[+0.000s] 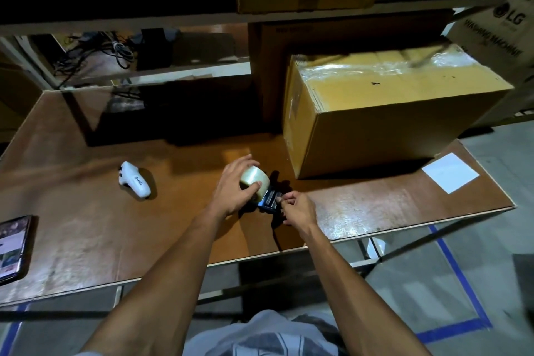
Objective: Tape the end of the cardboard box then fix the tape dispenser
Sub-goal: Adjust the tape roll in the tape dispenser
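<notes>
A phone (13, 248) lay at the far left edge of the brown table (86, 234), its screen lit. To its right a small white handheld device (135, 180) rested on its side, well apart from the hands. Near the middle, the left hand (234, 188) was curled over the roll of clear tape (255, 182) — fingers on top, thumb on the near side. The roll sat on the tape dispenser (270, 201), a dark tool with a blue part, on the table between both hands. The right hand (297, 208) pinched something small at the dispenser's front end; what it was could not be told. Just beyond stood the big cardboard box (390, 113), shiny tape across its top. A white paper square (450, 172) lay past it — near the table's right edge.
</notes>
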{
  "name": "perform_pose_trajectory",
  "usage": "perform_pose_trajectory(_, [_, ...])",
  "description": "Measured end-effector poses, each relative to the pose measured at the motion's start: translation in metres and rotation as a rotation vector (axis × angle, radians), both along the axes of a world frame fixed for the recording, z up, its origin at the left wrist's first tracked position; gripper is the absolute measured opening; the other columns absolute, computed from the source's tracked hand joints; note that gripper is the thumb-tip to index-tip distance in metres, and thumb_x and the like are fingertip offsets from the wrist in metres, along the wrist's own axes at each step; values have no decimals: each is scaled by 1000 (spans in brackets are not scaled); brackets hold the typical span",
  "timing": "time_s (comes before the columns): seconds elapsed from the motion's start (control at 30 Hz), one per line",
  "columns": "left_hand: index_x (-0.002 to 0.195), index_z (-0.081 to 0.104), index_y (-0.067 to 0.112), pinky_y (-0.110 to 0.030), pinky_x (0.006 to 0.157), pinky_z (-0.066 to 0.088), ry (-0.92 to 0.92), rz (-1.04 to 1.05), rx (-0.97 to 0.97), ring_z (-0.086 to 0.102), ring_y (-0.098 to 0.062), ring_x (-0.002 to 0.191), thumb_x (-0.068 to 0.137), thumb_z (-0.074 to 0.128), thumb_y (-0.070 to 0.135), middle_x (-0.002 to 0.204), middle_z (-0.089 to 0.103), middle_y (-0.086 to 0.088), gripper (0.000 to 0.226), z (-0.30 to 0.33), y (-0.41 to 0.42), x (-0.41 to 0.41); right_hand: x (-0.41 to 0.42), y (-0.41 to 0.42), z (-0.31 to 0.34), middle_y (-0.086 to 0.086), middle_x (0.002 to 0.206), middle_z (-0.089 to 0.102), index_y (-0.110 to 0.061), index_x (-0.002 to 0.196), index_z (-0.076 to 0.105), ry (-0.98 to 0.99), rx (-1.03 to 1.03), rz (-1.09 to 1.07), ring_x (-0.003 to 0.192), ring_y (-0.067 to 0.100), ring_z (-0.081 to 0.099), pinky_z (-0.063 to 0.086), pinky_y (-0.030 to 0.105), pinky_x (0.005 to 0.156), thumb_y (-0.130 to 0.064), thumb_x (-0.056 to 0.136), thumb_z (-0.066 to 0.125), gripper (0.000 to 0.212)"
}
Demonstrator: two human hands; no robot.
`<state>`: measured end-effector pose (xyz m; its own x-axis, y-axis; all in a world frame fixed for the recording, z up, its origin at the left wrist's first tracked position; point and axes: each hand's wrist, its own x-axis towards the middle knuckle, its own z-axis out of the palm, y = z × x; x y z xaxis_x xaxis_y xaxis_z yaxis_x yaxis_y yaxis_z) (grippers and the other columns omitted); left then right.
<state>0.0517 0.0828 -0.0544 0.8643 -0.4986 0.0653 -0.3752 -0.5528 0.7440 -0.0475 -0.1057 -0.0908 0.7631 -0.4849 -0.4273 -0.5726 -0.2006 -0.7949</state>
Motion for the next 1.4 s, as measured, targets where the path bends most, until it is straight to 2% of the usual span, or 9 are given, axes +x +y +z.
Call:
perform_pose_trajectory(0.37, [141,62,33,-43,121,33,-12,-9,1,39,-19,151,87,68,42,164,46,7,55,-2,2,0,1,1,-3,3,83,77,-19,99,62,3,-33,-12,67,13,75,63,30,53,-31,92,83,25])
perform_pose_trajectory(0.5, [141,62,35,-47,123,34,-3,-15,17,38,-18,152,88,67,45,165,44,9,54,-3,2,2,0,-1,-2,7,95,76,-17,107,62,6,17,-11,74,15,74,62,28,56,-18,96,76,18])
perform_pose_trajectory(0.63, [143,60,37,-48,123,34,38,27,-22,40,-19,151,90,65,49,165,43,8,55,-3,5,4,-7,-4,-4,9,105,72,-15,113,59,-42,63,-7,78,21,74,67,41,66,-11,98,71,19])
perform_pose_trajectory(0.73, [144,60,38,-51,123,36,61,55,-35,42,-20,150,90,64,51,164,45,7,56,-2,7,7,-10,-4,0,1,120,67,-20,124,55,-70,100,32,84,21,76,66,36,63,-14,97,75,34])
perform_pose_trajectory(0.83, [146,61,38,-52,122,38,82,74,-57,44,-20,149,91,66,50,164,46,6,57,-2,7,10,-13,-7,5,-12,140,50,-28,144,44,-114,149,74,102,24,74,59,23,57,-16,89,84,68])
perform_pose_trajectory(0.97, [146,64,33,-49,123,38,93,91,-89,45,-18,149,95,75,38,162,49,7,52,-1,3,11,-13,-4,4,-17,142,42,-29,155,43,-152,105,159,120,28,64,56,17,53,-16,83,90,87])
perform_pose_trajectory(1.13, [144,66,36,-49,121,41,180,112,-113,46,-16,146,87,70,46,160,51,13,58,4,5,7,-15,-10,0,-6,146,54,-31,147,55,-180,50,135,98,20,71,67,34,71,-13,83,88,75])
perform_pose_trajectory(1.3, [138,71,31,-35,116,42,262,174,-233,50,-15,142,83,69,43,156,56,9,56,8,2,-2,-21,-23,8,-10,143,53,-35,137,63,-253,143,155,124,16,59,58,33,96,-20,82,91,63])
perform_pose_trajectory(1.4, [138,70,29,-12,95,43,318,201,-301,52,-16,140,83,68,42,155,57,6,57,11,-5,-9,-23,-30,12,-5,143,59,-33,133,65,-319,332,97,131,19,62,57,37,105,-12,81,91,61])
